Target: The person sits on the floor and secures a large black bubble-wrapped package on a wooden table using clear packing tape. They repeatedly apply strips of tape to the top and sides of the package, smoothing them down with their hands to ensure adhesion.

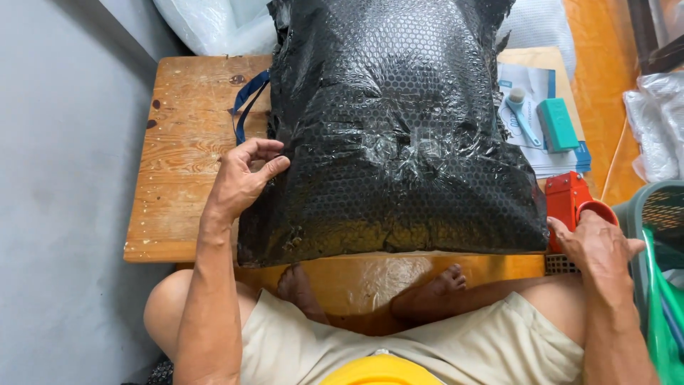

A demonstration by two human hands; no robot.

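The left hand (pixel 242 178) lies against the left flank of a large bulky parcel wrapped in black bubble wrap (pixel 399 135); its fingers are curled and loosely spread, the thumb and forefinger tips pressing on the wrap's edge without closing round anything. The right hand (pixel 598 246) sits at the parcel's lower right corner, palm down, its fingers bent over the handle end of a red handheld tape dispenser (pixel 573 203) that stands just beside the wrap; whether the fingers actually clasp the dispenser or merely rest on it cannot be told from this angle. The parcel covers most of a low worn wooden table (pixel 185 142), its near edge overhanging the table's front slightly, and clear tape shows as a shiny crumpled patch near its middle. A dark blue strap (pixel 246 100) pokes out from under the parcel's left side onto the bare wood. At the table's far right corner lie white printed sheets (pixel 552 160), and on them a teal rectangular block (pixel 557 125) and a light blue scoop-like tool with a pale round head (pixel 522 114), side by side but apart. The person sits behind the table in beige shorts (pixel 399 349), bare feet tucked beneath it on an orange floor. A greenish plastic basket (pixel 659 214) stands at the far right, near the right hand, and sheets of clear bubble wrap (pixel 214 25) lie beyond the table.
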